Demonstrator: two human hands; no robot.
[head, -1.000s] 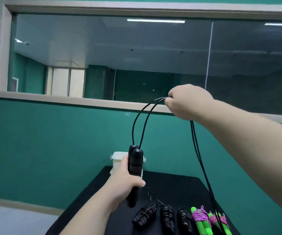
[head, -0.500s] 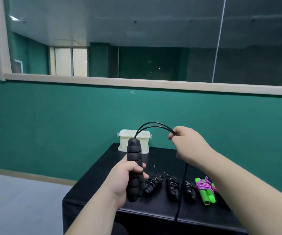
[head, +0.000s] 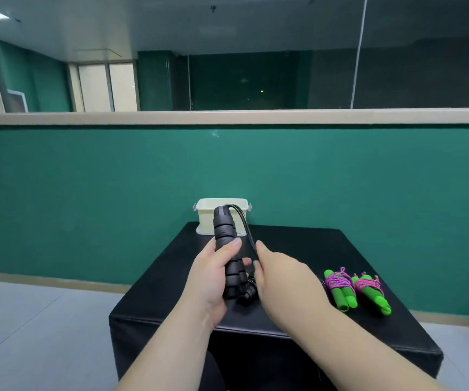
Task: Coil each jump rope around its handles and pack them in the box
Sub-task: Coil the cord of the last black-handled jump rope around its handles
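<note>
Teal wall behind, black table point(head: 298, 244) below, with the white box point(head: 208, 218) at its far edge and two coiled green-handled ropes point(head: 340, 289) on the right. Above the table the left hand point(head: 210, 280) is clenched round the upright black foam handles point(head: 225, 230), while the right hand point(head: 284, 277) pinches the thin black cord point(head: 246, 224) just beside them. The foam looks light and grippy and the cord springy and slick, so it is best pinched close to the handles and kept taut

Left hand point(head: 210, 276) grips the black handles point(head: 223, 227) upright (thumb across), right hand point(head: 287, 280) pinches the cord point(head: 247, 230).
</note>
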